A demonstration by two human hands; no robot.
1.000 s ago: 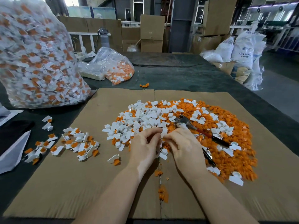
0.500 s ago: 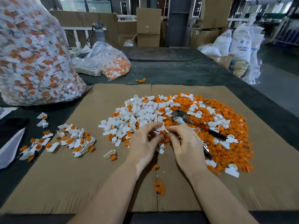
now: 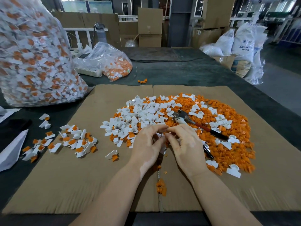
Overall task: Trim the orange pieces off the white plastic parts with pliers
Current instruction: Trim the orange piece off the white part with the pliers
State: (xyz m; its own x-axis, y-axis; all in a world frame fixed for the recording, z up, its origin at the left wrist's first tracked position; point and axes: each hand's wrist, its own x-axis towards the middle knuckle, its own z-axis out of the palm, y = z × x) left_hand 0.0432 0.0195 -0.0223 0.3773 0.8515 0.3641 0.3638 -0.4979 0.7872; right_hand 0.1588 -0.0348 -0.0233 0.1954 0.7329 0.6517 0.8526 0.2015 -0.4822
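Note:
My left hand and my right hand meet at the near edge of the pile, fingertips together, pinching a small white part with orange on it, mostly hidden by the fingers. The pliers, with a metal head and red-black handles, lie untouched on the heap just beyond my right hand. Trimmed white parts cover the left of the pile and orange offcuts the right. Untrimmed white-and-orange parts lie scattered to the left.
A cardboard sheet covers the dark table. A big clear bag of untrimmed parts stands at the back left, a smaller bag behind the cardboard. White paper lies at the left edge. Boxes and sacks stand beyond.
Both hands stayed together at the pile's near edge, fingers shifting on the small part. The camera tipped slightly. The pliers have not moved.

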